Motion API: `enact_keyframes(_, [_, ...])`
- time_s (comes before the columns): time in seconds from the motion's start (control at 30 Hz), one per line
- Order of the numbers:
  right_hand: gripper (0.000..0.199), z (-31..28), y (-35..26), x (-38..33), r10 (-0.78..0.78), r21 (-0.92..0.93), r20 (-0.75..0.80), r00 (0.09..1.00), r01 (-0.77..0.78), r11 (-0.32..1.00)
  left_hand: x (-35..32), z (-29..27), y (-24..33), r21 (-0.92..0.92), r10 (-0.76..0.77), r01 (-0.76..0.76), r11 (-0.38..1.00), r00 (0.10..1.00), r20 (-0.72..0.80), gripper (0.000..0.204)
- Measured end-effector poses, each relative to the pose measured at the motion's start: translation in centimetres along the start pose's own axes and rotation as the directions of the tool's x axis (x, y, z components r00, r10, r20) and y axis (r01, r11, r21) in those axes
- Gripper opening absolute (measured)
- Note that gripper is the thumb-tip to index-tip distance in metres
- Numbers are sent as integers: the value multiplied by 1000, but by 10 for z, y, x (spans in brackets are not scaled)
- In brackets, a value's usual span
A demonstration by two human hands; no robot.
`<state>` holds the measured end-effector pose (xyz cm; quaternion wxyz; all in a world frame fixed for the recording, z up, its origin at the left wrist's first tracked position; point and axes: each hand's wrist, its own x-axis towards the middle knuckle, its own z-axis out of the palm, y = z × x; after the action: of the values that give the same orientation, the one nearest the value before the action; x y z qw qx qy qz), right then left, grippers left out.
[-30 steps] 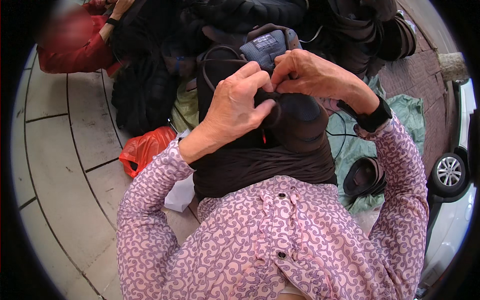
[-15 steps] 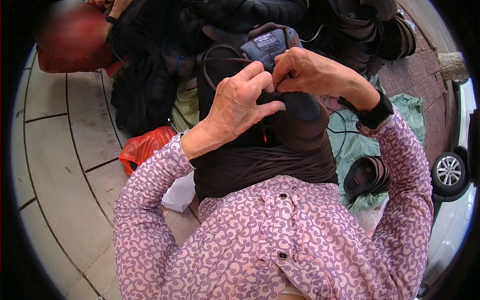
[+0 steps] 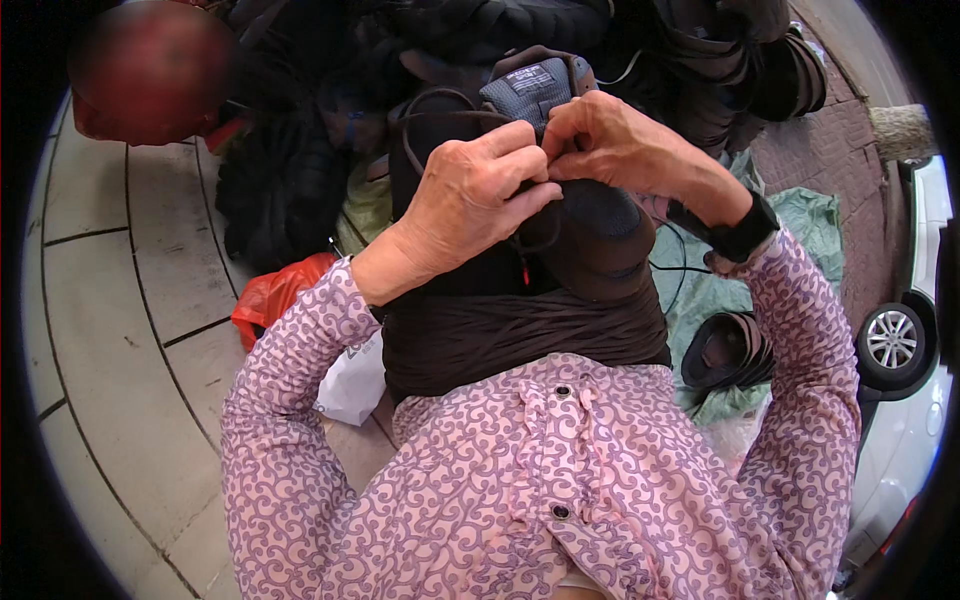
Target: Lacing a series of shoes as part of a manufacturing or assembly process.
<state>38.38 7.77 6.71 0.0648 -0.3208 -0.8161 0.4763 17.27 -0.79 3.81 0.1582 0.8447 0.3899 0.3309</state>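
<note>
Below a printed label (image 3: 530, 79) on grey fabric (image 3: 518, 102), the left hand (image 3: 470, 195) and right hand (image 3: 625, 150) pinch a dark shoe (image 3: 605, 255).

We see a brown shoe (image 3: 600, 248) at two o'clock, a red bag (image 3: 283, 288) at nine, our purple-scrolled pink shirt (image 3: 480, 460) at six.

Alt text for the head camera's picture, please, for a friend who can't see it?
A person's left hand and right hand pinch at a dark shoe over their lap. A red bag lies left, stacked dark pieces on green sheeting right.
</note>
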Motion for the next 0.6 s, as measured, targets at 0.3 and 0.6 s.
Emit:
enact_keyframes(0.3, [8,-13,62,-16,-425,-347,-353,833,306,887,-9,-10,6,-101,-111,114,988,993,39,9])
enact_keyframes(0.6, [27,-209,71,-97,-120,-250,-637,762,-57,967,-20,-16,29,-82,-233,221,972,955,-182,22])
